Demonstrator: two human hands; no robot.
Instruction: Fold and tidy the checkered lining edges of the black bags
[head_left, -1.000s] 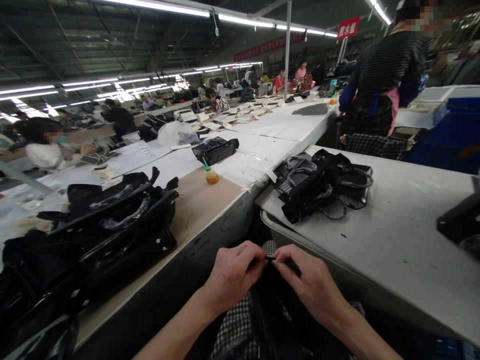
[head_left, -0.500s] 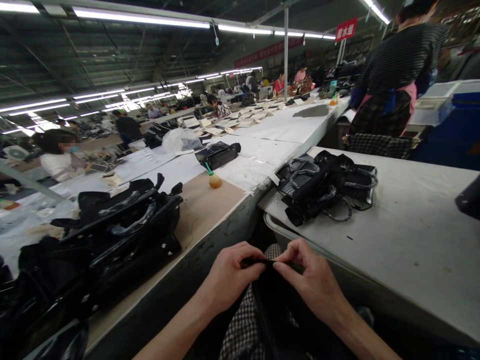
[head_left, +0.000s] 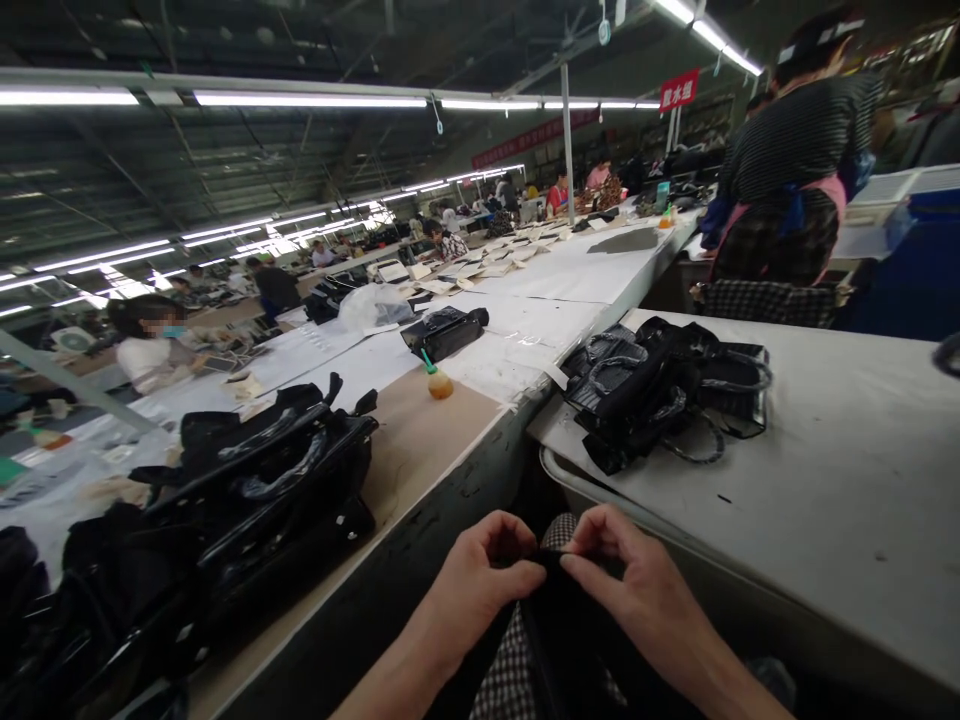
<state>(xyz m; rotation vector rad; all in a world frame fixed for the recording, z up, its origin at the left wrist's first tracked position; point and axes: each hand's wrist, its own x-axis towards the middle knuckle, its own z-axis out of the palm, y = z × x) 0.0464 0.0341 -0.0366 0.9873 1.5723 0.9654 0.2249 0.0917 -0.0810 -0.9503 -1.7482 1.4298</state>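
Observation:
Low in front of me, over my lap, both hands pinch the upper edge of a black bag (head_left: 559,640). My left hand (head_left: 491,570) is closed on that edge from the left, thumb pointing inward. From the other side, my right hand (head_left: 626,565) grips it with thumb and fingers, its fingertips close to those of the left. Most of the bag hangs below in shadow, so its shape is hard to make out. Checkered cloth (head_left: 504,665) shows beneath it.
Black bags (head_left: 262,500) are piled on the left bench, near a glue bottle (head_left: 438,382) with a green nozzle. More black handbags (head_left: 664,385) lie on the right white table (head_left: 840,480). A co-worker in a striped top (head_left: 799,140) stands beyond it.
My view has tilted, so the scene sits lower and slightly to the right. Both hands keep pinching the bag's edge, with the fingertips a little closer together.

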